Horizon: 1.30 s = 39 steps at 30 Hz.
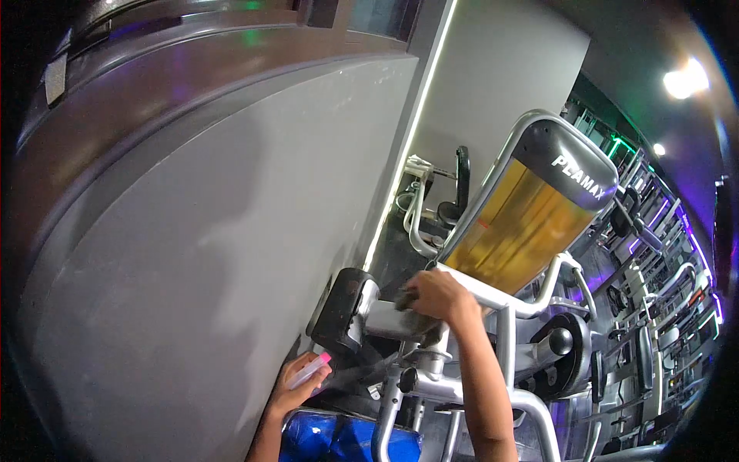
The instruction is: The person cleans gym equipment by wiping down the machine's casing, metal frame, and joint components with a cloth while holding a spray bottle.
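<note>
My left hand (291,391) is closed around a small translucent bottle (308,373) with a pink top, held low beside the grey wall. My right hand (440,296) is closed on a dark cloth (407,297), partly hidden under the fingers. It rests against the silver frame (392,319) of a gym machine, near a black padded roller (340,312). The machine's weight housing (523,208), with a yellowish panel and PLAMAX lettering, rises beyond my right hand.
A grey wall (177,231) runs close along the left. Below my hands lies a shiny blue seat or bag (331,437). Silver tubes (539,423) and a black round part (566,354) stand to the right. More gym machines (647,354) fill the right background.
</note>
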Each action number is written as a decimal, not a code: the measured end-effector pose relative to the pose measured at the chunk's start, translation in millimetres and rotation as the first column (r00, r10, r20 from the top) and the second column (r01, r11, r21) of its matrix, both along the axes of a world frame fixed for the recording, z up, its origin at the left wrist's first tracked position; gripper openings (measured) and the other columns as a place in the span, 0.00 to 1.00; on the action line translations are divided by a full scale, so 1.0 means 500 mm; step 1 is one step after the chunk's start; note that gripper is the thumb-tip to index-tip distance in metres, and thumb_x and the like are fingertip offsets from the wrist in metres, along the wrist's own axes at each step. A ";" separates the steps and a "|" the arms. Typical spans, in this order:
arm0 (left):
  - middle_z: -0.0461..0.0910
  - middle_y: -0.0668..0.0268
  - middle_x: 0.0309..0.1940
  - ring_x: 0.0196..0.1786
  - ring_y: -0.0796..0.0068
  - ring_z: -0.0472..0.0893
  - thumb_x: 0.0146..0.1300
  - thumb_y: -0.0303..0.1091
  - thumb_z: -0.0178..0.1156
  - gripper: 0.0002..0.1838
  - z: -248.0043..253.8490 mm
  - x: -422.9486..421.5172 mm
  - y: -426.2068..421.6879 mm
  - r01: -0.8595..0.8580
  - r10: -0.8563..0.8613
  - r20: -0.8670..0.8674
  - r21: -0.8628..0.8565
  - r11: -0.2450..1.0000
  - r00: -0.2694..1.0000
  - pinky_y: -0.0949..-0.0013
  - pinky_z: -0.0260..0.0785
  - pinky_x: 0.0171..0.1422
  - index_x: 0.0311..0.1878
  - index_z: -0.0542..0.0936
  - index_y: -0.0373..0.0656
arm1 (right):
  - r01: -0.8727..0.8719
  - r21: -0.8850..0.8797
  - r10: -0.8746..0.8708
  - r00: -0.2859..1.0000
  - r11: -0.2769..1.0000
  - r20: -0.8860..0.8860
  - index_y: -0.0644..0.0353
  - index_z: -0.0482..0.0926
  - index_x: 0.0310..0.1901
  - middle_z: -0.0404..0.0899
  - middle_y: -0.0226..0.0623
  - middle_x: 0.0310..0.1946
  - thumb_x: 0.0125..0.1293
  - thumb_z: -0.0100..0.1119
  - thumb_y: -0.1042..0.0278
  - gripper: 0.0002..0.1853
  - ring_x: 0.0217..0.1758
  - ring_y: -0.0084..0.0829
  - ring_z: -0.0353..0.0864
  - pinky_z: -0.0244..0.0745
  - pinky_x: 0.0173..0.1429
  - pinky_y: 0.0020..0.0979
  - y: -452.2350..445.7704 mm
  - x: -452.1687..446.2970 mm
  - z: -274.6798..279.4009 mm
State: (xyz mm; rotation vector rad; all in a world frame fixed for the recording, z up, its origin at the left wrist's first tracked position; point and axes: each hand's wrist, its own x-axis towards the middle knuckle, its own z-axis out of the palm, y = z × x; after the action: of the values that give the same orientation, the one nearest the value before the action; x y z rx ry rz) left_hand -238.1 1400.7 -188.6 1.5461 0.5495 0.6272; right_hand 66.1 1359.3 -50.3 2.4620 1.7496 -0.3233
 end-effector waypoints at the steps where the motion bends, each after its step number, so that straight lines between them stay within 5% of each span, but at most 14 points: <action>1: 0.78 0.68 0.31 0.29 0.81 0.76 0.70 0.42 0.60 0.14 -0.004 0.000 0.001 0.001 -0.001 -0.002 0.001 1.000 1.000 0.75 0.69 0.35 0.39 0.80 0.38 | -0.051 0.108 0.066 0.987 0.993 -0.143 0.52 0.86 0.47 0.85 0.45 0.43 0.52 0.64 0.67 0.18 0.49 0.43 0.85 0.80 0.56 0.40 0.003 -0.026 -0.004; 3: 0.81 0.70 0.31 0.30 0.83 0.77 0.69 0.41 0.62 0.12 -0.017 0.003 0.005 0.001 0.001 0.043 -0.036 0.999 0.999 0.75 0.71 0.36 0.39 0.80 0.41 | -0.156 0.008 0.156 0.988 0.988 -0.024 0.53 0.86 0.46 0.85 0.43 0.42 0.54 0.64 0.65 0.16 0.48 0.44 0.85 0.81 0.54 0.42 0.025 -0.075 -0.051; 4: 0.81 0.70 0.31 0.30 0.83 0.77 0.69 0.41 0.62 0.12 -0.017 0.001 0.005 0.001 0.001 0.042 -0.033 0.999 0.999 0.75 0.71 0.36 0.39 0.80 0.41 | -0.290 0.075 0.276 0.949 0.954 0.153 0.58 0.85 0.40 0.85 0.45 0.41 0.57 0.62 0.65 0.11 0.45 0.44 0.86 0.82 0.51 0.40 0.024 -0.091 -0.107; 6: 0.81 0.70 0.31 0.30 0.83 0.78 0.69 0.43 0.63 0.14 -0.014 -0.002 0.004 0.042 -0.042 -0.028 0.002 0.999 0.999 0.75 0.71 0.36 0.39 0.80 0.40 | -0.378 0.194 0.335 0.916 0.905 0.221 0.60 0.85 0.35 0.85 0.45 0.38 0.59 0.59 0.66 0.08 0.42 0.42 0.87 0.83 0.45 0.38 -0.005 -0.111 -0.150; 7: 0.80 0.71 0.31 0.31 0.84 0.77 0.69 0.44 0.63 0.15 -0.016 -0.002 0.002 0.038 -0.039 -0.015 -0.009 0.999 0.999 0.76 0.70 0.36 0.39 0.80 0.41 | -0.381 0.191 0.339 0.915 0.904 0.220 0.60 0.85 0.35 0.85 0.45 0.38 0.59 0.59 0.66 0.08 0.42 0.42 0.87 0.83 0.45 0.38 -0.010 -0.116 -0.126; 9: 0.80 0.72 0.31 0.32 0.85 0.77 0.69 0.45 0.63 0.15 -0.012 -0.002 -0.001 0.034 -0.036 -0.043 -0.056 0.998 0.998 0.77 0.69 0.36 0.39 0.80 0.41 | -0.190 -0.114 0.213 0.945 0.975 0.246 0.58 0.85 0.32 0.86 0.42 0.34 0.58 0.59 0.67 0.07 0.39 0.40 0.88 0.83 0.42 0.37 -0.049 -0.117 -0.059; 14: 0.80 0.73 0.31 0.33 0.87 0.77 0.69 0.44 0.63 0.14 0.013 0.004 -0.006 0.112 -0.126 -0.098 -0.138 0.984 0.987 0.79 0.68 0.37 0.39 0.80 0.41 | -0.171 -0.004 0.167 0.956 0.985 0.241 0.56 0.86 0.34 0.86 0.41 0.33 0.57 0.60 0.68 0.07 0.39 0.41 0.88 0.83 0.42 0.38 -0.078 -0.088 0.020; 16: 0.78 0.74 0.29 0.31 0.88 0.75 0.68 0.43 0.64 0.13 0.018 0.013 -0.012 0.121 -0.121 0.006 -0.115 0.986 0.993 0.79 0.67 0.35 0.38 0.79 0.42 | -0.209 0.037 0.202 0.969 0.977 0.141 0.51 0.86 0.39 0.85 0.41 0.36 0.58 0.59 0.69 0.10 0.40 0.43 0.87 0.83 0.43 0.40 -0.054 -0.095 -0.015; 18: 0.77 0.75 0.28 0.30 0.88 0.74 0.68 0.42 0.64 0.12 0.012 0.016 -0.012 0.108 -0.109 0.000 -0.126 0.986 0.994 0.79 0.66 0.34 0.38 0.79 0.43 | -0.395 0.203 0.335 0.902 0.896 0.273 0.51 0.86 0.39 0.83 0.41 0.42 0.57 0.59 0.68 0.09 0.43 0.43 0.85 0.82 0.41 0.40 -0.039 -0.125 -0.085; 21: 0.76 0.76 0.27 0.28 0.88 0.73 0.68 0.41 0.64 0.11 0.002 0.017 -0.007 0.090 -0.090 0.007 -0.118 0.989 0.996 0.79 0.65 0.32 0.37 0.79 0.43 | -0.410 0.143 0.338 0.869 0.901 0.362 0.52 0.85 0.36 0.78 0.40 0.46 0.56 0.60 0.67 0.08 0.47 0.42 0.81 0.81 0.40 0.38 -0.038 -0.170 -0.151; 28: 0.75 0.76 0.25 0.27 0.89 0.72 0.68 0.41 0.64 0.12 0.012 0.017 -0.011 0.054 -0.058 -0.047 -0.088 0.995 0.997 0.80 0.65 0.32 0.37 0.79 0.42 | -0.105 0.000 0.100 0.952 0.994 0.288 0.55 0.84 0.34 0.76 0.40 0.46 0.55 0.61 0.67 0.06 0.46 0.42 0.80 0.81 0.39 0.37 -0.097 -0.181 -0.118; 32: 0.75 0.76 0.26 0.29 0.89 0.72 0.68 0.40 0.65 0.11 0.004 0.020 -0.017 0.093 -0.097 -0.039 -0.089 0.992 0.995 0.80 0.65 0.33 0.38 0.79 0.42 | -0.106 0.242 0.000 0.915 0.964 0.404 0.55 0.86 0.36 0.79 0.44 0.43 0.51 0.66 0.66 0.10 0.41 0.45 0.83 0.82 0.41 0.41 -0.150 -0.159 -0.067; 34: 0.75 0.76 0.28 0.31 0.91 0.72 0.67 0.40 0.65 0.11 0.007 0.028 -0.028 0.155 -0.158 -0.006 -0.166 0.974 0.987 0.80 0.65 0.34 0.39 0.79 0.43 | 0.134 0.191 -0.142 0.989 0.972 0.031 0.55 0.86 0.42 0.82 0.45 0.39 0.49 0.67 0.66 0.16 0.42 0.46 0.84 0.81 0.46 0.42 -0.176 -0.143 0.028; 39: 0.75 0.76 0.29 0.33 0.88 0.71 0.66 0.39 0.67 0.11 0.029 0.042 -0.060 0.271 -0.274 -0.018 -0.094 0.958 0.962 0.78 0.65 0.35 0.40 0.80 0.41 | 0.394 0.471 -0.287 0.915 0.789 -0.284 0.61 0.84 0.47 0.84 0.45 0.42 0.45 0.64 0.78 0.22 0.45 0.46 0.85 0.78 0.52 0.37 -0.322 -0.166 0.096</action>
State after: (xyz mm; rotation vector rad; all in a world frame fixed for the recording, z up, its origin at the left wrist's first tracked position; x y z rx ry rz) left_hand -217.2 1370.9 -174.4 1.5133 0.3727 0.3626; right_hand -16.8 1198.2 -2.1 3.2604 1.6071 -0.1306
